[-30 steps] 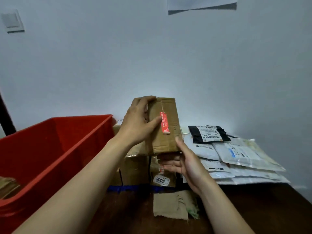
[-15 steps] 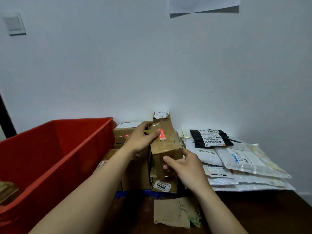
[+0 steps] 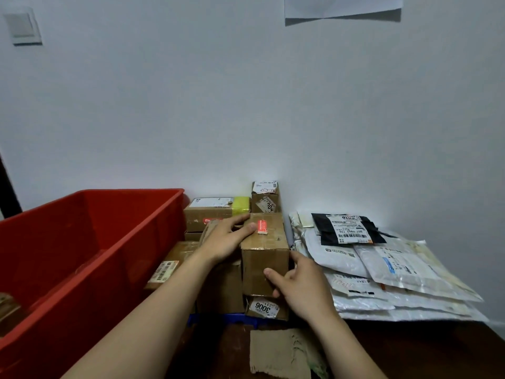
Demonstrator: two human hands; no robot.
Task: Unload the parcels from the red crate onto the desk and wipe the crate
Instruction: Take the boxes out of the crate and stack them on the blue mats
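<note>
- A switch (image 3: 21, 27) is mounted high on the wall at the far left.
- A red crate (image 3: 82, 242) is stood at the left of the surface (image 3: 423, 351), and a brown parcel (image 3: 8, 310) is seen in its near corner, mostly cut off by the frame edge.
- Just right of the crate, brown boxes (image 3: 210, 214) are stacked back to the wall, with a yellow packet (image 3: 241, 205) laid on the rear one.
- The left hand (image 3: 226, 239) is laid against the top left edge of a box (image 3: 265, 253) with a red sticker. Its fingers are stretched out fairly straight and its thumb is pressed on the top beside the sticker.
- This box is set on top of the stack, above a box labelled 3006 (image 3: 266, 307) and in front of a small upright box (image 3: 266, 198) by the wall.
- The right hand (image 3: 303, 283) is wrapped round the near right corner of the stickered box, with the thumb on the front face and the fingers on the right side.
- A tan rag (image 3: 281, 354) is spread on the surface in front of the stack.
- A sheet of paper (image 3: 341, 6) is fixed to the wall above.
- White mailers (image 3: 396, 272) are piled flat at the right, just beside the stack, and a black mailer (image 3: 347, 228) is laid on top at the back.
</note>
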